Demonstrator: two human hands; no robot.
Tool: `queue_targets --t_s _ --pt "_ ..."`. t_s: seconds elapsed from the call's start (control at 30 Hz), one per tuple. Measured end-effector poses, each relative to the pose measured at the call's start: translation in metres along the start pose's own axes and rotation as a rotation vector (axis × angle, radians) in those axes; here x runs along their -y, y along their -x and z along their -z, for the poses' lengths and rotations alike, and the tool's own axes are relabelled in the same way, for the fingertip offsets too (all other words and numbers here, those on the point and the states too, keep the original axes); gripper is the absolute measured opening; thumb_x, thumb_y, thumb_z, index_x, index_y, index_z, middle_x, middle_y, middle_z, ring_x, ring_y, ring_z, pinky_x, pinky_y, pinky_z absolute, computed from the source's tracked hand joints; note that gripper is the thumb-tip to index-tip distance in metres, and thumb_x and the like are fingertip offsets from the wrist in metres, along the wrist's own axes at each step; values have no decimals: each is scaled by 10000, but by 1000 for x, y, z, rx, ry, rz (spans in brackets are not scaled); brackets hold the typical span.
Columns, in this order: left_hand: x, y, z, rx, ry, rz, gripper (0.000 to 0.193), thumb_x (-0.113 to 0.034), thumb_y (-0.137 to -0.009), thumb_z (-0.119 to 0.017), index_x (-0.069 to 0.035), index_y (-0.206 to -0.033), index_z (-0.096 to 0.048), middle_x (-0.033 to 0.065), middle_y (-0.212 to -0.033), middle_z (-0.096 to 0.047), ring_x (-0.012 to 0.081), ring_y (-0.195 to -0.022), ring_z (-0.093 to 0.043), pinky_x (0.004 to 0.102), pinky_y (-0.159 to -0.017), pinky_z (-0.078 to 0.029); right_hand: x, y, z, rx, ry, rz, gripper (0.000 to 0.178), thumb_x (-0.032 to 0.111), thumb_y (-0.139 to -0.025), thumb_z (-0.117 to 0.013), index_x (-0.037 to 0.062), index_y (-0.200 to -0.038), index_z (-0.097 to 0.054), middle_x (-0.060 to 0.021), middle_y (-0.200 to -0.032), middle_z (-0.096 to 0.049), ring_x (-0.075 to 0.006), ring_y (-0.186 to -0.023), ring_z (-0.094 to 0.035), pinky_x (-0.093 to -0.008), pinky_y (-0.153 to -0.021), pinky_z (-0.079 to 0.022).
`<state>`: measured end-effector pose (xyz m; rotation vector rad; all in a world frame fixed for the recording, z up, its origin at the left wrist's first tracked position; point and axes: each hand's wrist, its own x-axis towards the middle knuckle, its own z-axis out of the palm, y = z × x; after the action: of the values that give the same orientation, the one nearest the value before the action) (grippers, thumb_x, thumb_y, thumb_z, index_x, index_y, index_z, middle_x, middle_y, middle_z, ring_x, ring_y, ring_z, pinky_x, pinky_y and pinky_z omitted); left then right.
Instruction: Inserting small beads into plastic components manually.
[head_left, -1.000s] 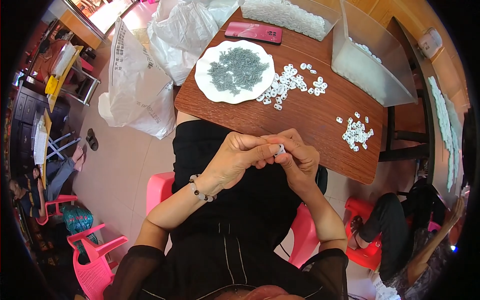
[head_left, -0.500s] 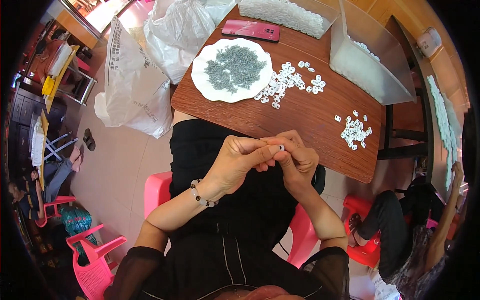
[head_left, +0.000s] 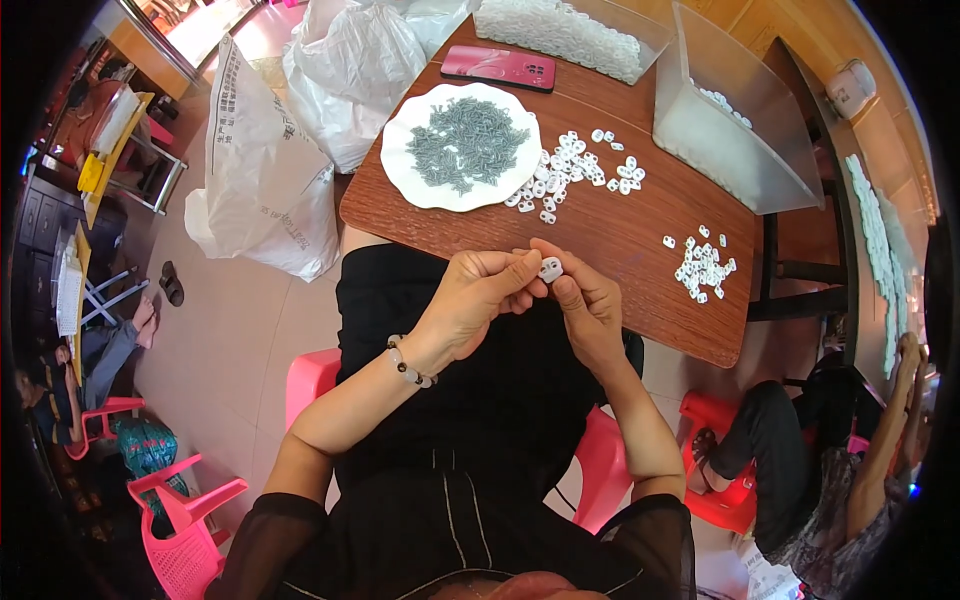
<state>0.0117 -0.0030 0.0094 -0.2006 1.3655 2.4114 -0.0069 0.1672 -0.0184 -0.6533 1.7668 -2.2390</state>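
My left hand [head_left: 487,290] pinches a small white two-hole plastic piece [head_left: 550,268] between thumb and fingers, over my lap by the table's near edge. My right hand [head_left: 588,305] closes on the same piece from the other side, its fingertips behind it. Past my hands lies a loose pile of similar white pieces [head_left: 570,165], beside a scalloped white plate [head_left: 400,178] heaped with small grey screws [head_left: 465,145]. A second cluster of white pieces [head_left: 704,268] is at the table's right. Whether a screw sits in the held piece cannot be made out.
The brown wooden table [head_left: 440,225] also bears a pink phone [head_left: 497,68] and two clear bins, one [head_left: 720,150] at the right and one [head_left: 565,40] at the back. White sacks [head_left: 270,190] stand left of it. Another person [head_left: 850,480] sits at the right.
The white piece has turned so its holed face shows more, and it stands out further between my fingertips. My hands have risen slightly toward the table, with the right fingers opened a little.
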Motion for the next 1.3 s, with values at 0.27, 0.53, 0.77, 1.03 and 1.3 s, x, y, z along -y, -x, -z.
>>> queue_targets --t_s 0.27,0.53,0.77,1.03,1.3 --pt "6 -8 6 -8 62 41 232 -264 -924 -619 -50 -868 -690 -17 -748 -623 33 -642 -520 174 -616 -434 -7 -2 3 -3 33 -37 446 262 -972 -521 -45 -1296 -500 -153 -1220 -594 -174 -1108 -563 -295 -974 -427" --pt "8 -12 11 12 62 51 203 -220 -930 -609 -33 -892 -680 -14 -743 -611 42 -653 -522 168 -606 -434 -1 -3 -6 -54 -32 -71 374 161 -954 -557 -28 -1276 -534 -68 -1100 -595 -126 -1041 -543 -252 -929 -417" --pt "12 -8 11 4 69 32 214 -216 -927 -613 -30 -841 -676 -15 -733 -603 40 -649 -517 164 -591 -416 -2 -4 -6 -40 67 -29 345 114 -925 -595 -42 -1230 -563 -64 -1079 -589 -121 -983 -560 -235 -876 -437" --pt "16 -3 7 -10 86 -8 207 -200 -919 -625 -19 -829 -672 -5 -730 -607 47 -638 -511 169 -586 -407 -6 -2 -9 -96 133 36 276 116 -910 -617 -50 -1131 -623 -49 -948 -600 -104 -874 -559 -217 -781 -453" --pt "15 -2 10 -10 111 7 201 -196 -920 -623 -17 -841 -672 -4 -733 -604 49 -644 -511 172 -589 -408 -5 -3 -9 -67 79 1 305 132 -908 -623 -50 -1152 -611 -62 -982 -599 -111 -899 -562 -223 -798 -452"
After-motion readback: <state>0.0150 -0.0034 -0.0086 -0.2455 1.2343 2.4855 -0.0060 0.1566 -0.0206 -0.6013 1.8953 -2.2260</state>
